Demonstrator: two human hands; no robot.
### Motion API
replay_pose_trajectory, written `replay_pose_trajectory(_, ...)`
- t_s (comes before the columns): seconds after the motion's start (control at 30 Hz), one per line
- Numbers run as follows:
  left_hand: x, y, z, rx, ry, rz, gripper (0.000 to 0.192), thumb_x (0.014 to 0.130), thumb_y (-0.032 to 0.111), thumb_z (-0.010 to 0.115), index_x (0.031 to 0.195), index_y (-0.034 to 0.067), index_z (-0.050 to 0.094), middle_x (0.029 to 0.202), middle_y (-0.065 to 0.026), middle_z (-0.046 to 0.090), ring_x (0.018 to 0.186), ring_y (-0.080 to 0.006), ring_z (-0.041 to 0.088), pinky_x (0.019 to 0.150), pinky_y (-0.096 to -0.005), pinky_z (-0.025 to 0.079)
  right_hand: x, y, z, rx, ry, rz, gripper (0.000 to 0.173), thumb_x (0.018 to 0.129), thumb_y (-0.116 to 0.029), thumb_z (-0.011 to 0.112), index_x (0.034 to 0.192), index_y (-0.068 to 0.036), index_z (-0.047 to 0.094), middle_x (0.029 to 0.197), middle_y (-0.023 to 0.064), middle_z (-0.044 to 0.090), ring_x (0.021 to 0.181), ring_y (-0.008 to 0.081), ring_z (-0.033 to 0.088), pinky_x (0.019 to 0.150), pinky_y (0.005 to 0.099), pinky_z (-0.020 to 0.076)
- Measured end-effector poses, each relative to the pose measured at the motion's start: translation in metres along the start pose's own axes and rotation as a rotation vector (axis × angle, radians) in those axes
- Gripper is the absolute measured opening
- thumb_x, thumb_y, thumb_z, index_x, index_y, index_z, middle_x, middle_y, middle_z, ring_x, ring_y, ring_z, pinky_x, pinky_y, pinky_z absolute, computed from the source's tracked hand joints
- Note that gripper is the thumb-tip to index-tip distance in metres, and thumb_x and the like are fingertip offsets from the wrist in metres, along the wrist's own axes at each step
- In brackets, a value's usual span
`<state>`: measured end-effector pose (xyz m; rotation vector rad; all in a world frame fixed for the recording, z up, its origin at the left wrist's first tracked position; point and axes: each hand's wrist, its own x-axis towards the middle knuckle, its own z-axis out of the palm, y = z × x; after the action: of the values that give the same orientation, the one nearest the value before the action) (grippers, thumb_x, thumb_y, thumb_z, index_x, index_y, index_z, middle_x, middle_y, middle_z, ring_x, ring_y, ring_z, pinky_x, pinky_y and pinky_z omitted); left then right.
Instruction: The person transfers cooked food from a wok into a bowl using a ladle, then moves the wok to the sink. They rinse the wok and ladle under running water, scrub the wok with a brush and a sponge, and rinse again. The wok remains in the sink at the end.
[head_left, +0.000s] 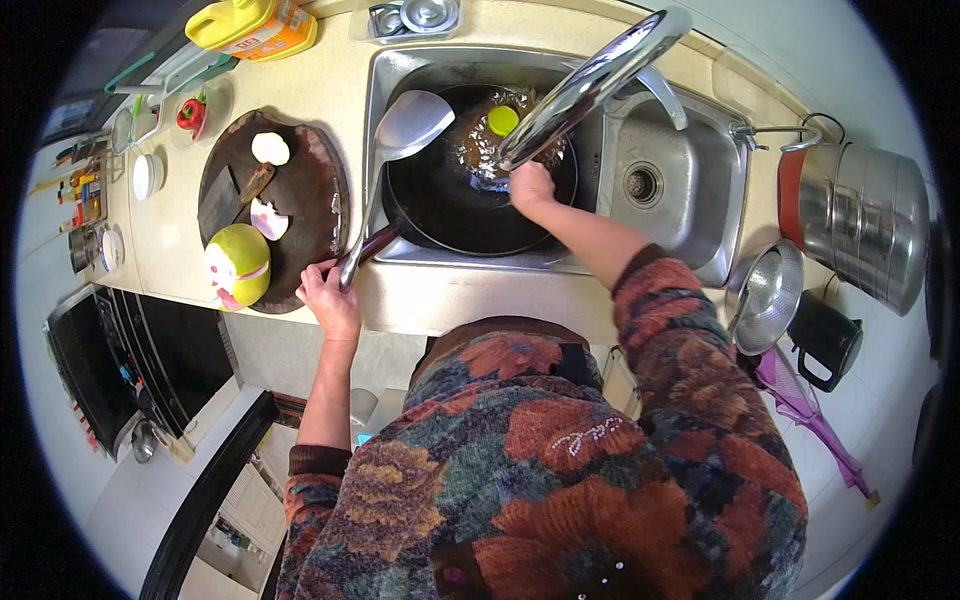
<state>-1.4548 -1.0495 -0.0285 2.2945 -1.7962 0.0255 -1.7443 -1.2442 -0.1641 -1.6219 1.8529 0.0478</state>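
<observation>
A dark wok (465, 217) sits in the left basin of the steel sink, with water and a yellow-green round object (503, 120) in it. My left hand (330, 298) is closed on the handle end of a metal wok spatula (412, 126), beside the wok's dark handle (377, 242). The spatula's blade lies over the wok's left rim. My right hand (532, 186) is over the wok, just below the end of the chrome faucet spout (592, 86). Its fingers are partly hidden by the spout, so what they hold does not show.
Left of the sink, a round chopping board (307, 217) bears a cleaver (222, 202), a partly peeled pomelo (238, 262) and cut pieces of peel. A yellow jug (255, 30) stands behind. Right of the empty basin (682, 217) are a perforated metal bowl (771, 292) and a large steel pot (862, 217).
</observation>
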Motion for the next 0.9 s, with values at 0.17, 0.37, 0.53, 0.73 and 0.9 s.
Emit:
replay_pose_trajectory(0.17,0.0,0.001,0.002,0.02,0.006,-0.007,0.019,0.063,0.0,0.065,0.081,0.006,0.063,0.096,-0.0036,0.059,0.094,-0.0252,0.052,0.079,-0.0406,0.034,-0.014,-0.078,0.043,0.678,-0.186,0.213,0.024,0.089,-0.017,0.05,0.107,-0.005,0.06,0.066,0.0184,0.064,0.052,0.0339,0.064,0.048,0.0453,0.0516)
replay_pose_trajectory(0.37,-0.001,-0.001,0.003,-0.006,0.033,0.01,0.019,0.063,-0.001,0.064,0.081,0.006,0.063,0.097,-0.0038,0.059,0.095,-0.0256,0.052,0.078,-0.0408,0.035,-0.06,-0.028,-0.033,0.114,-0.684,-0.303,0.026,0.092,-0.019,0.043,0.099,-0.007,0.065,0.062,0.0127,0.06,0.046,0.0261,0.06,0.044,0.0393,0.0512)
replay_pose_trajectory(0.53,-0.002,-0.002,0.002,-0.005,0.012,-0.005,0.021,0.061,0.0,0.065,0.081,0.006,0.064,0.097,-0.0038,0.059,0.095,-0.0254,0.052,0.078,-0.0403,0.034,-0.059,0.041,-0.075,-0.216,-0.438,-0.313,0.026,0.09,-0.018,0.049,0.111,-0.012,0.063,0.095,0.0185,0.067,0.091,0.0359,0.065,0.078,0.0487,0.0518)
replay_pose_trajectory(0.73,-0.001,-0.002,0.003,0.003,0.008,-0.002,0.017,0.064,0.004,0.068,0.08,0.006,0.064,0.096,-0.0035,0.059,0.094,-0.0251,0.052,0.077,-0.0402,0.034,-0.015,0.039,-0.022,-0.057,-0.034,-0.102,0.03,0.092,-0.017,0.048,0.12,-0.008,0.053,0.086,0.0244,0.066,0.087,0.0408,0.065,0.075,0.0518,0.0514)
replay_pose_trajectory(0.9,-0.001,-0.001,0.004,0.012,0.015,-0.009,0.014,0.067,0.009,0.071,0.08,0.007,0.065,0.095,-0.0034,0.059,0.094,-0.0248,0.052,0.077,-0.0406,0.034,-0.004,-0.054,0.039,0.541,-0.088,0.077,0.019,0.09,-0.015,0.051,0.105,-0.006,0.059,0.072,0.0207,0.064,0.068,0.0367,0.066,0.06,0.0482,0.0526)
